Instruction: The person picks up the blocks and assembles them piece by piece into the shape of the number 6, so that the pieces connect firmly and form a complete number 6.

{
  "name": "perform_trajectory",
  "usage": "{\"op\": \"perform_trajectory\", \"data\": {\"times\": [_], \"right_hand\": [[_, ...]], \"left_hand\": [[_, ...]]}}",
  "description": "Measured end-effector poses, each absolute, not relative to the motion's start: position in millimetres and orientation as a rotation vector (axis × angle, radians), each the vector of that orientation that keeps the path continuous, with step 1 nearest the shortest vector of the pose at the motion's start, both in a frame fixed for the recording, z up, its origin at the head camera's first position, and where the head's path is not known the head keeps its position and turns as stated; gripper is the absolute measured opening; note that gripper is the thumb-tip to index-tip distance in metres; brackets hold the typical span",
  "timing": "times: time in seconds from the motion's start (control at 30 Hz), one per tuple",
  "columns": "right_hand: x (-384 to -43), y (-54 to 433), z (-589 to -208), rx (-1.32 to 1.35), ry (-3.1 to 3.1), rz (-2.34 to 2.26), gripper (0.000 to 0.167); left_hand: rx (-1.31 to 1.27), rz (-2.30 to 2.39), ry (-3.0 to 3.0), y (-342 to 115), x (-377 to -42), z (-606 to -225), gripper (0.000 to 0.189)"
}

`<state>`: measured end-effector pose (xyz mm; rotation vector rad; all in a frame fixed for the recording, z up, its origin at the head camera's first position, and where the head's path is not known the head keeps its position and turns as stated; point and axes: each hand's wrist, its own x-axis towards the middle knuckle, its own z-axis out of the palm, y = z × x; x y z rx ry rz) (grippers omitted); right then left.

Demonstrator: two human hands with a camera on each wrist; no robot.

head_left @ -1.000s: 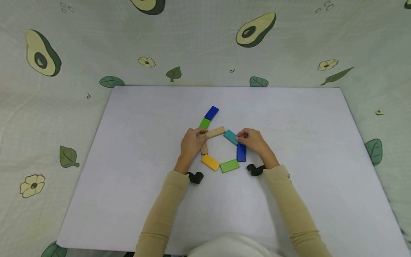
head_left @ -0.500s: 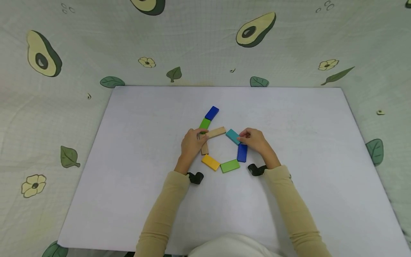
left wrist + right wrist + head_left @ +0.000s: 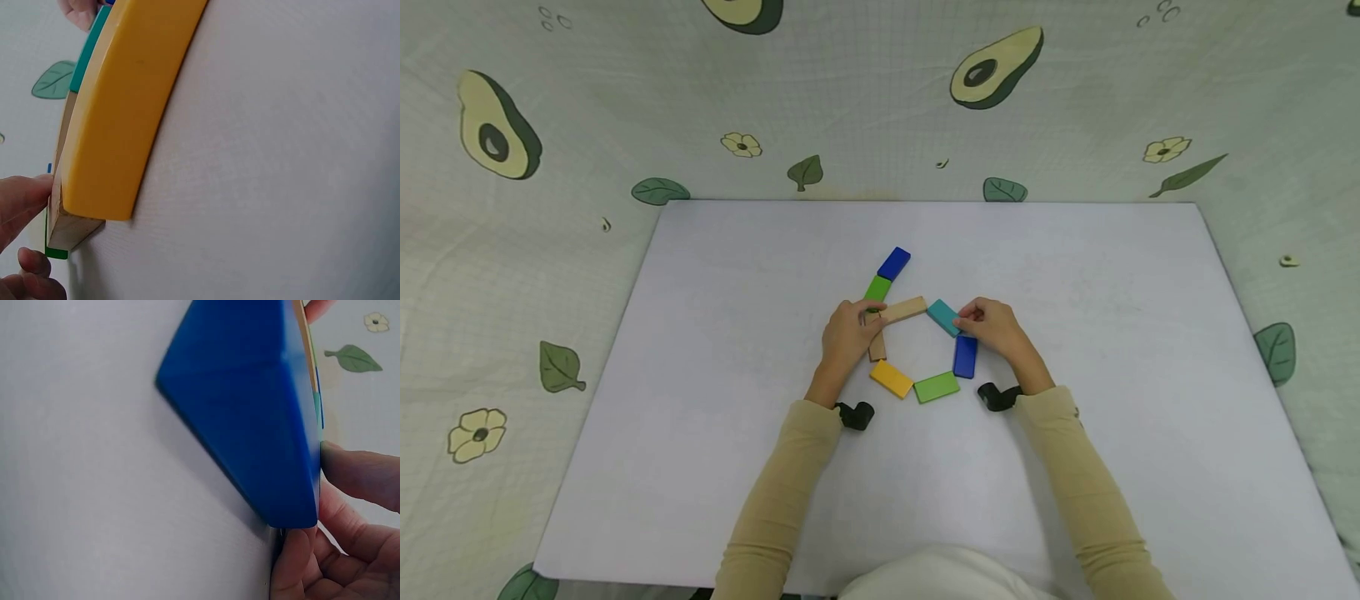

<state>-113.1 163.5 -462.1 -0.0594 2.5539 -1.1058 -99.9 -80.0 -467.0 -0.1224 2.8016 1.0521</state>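
Observation:
Flat coloured blocks lie joined in a ring on the white table. My left hand point(image 3: 846, 335) is at the ring's upper left, thumb and forefinger pinching the end of a plain wooden block point(image 3: 904, 309). A second wooden block point(image 3: 877, 347) runs down from there, partly under the thumb. Across the ring, my right hand point(image 3: 992, 323) pinches the lower right end of a teal block point(image 3: 943, 317). That block's left end meets the pinched wooden one. Below it stands a dark blue block point(image 3: 240, 406), large in the right wrist view. A yellow block point(image 3: 125, 119) fills much of the left wrist view.
A green block point(image 3: 937, 387) closes the ring's near side. Beyond my left hand, another green block point(image 3: 878, 288) and a blue block point(image 3: 894, 263) form a slanted tail. Black wrist cameras point(image 3: 855, 416) sit at both wrists. An avocado-print cloth point(image 3: 880, 100) hangs behind the table.
The teal block has shifted slightly right and up with my right hand, then settled against the wooden block. My left hand has stayed in place.

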Motion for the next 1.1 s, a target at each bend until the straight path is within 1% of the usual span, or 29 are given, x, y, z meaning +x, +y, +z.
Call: {"op": "perform_trajectory", "data": {"times": [0.23, 0.43, 0.8, 0.9, 1.1], "right_hand": [[-112.1, 162.9, -460.2, -0.061, 2.552, -1.109, 0.029], [-110.3, 165.0, -459.5, -0.072, 2.554, -1.102, 0.034], [-86.4, 171.3, -456.9, -0.032, 2.568, -1.122, 0.04], [-78.0, 175.0, -457.6, -0.018, 2.555, -1.152, 0.04], [-63.2, 177.4, -458.9, 0.023, 2.537, -1.202, 0.039]], "left_hand": [[-0.135, 1.096, 2.796, -80.3, -98.7, -464.9, 0.025], [-0.12, 1.118, 2.79, -80.7, -98.4, -464.6, 0.026], [-0.074, 1.365, 2.692, -92.7, -100.4, -467.7, 0.028], [-0.081, 1.424, 2.674, -97.1, -98.5, -469.7, 0.032], [-0.147, 1.4, 2.62, -101.6, -93.3, -473.4, 0.043]]}}
